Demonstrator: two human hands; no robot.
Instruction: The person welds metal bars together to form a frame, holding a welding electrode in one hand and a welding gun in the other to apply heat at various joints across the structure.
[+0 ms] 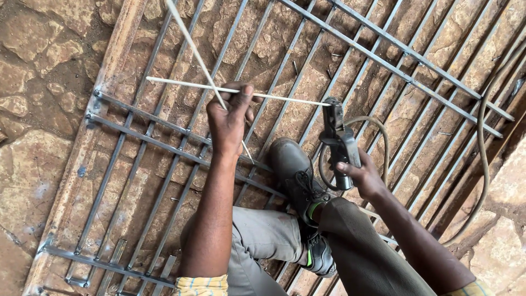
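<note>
Left hand [229,121] pinches two thin welding rods [230,90], right hand [361,174] is wrapped round the electrode holder [338,140] clamping one rod's tip over the steel grille [164,126]; looks like an accidental arc could strike off a bar.

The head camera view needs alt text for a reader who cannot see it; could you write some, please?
A person crouched on a metal bar grille holds two thin welding rods in the left hand and an electrode holder in the right hand. A black boot rests on the bars, over stone paving.
</note>
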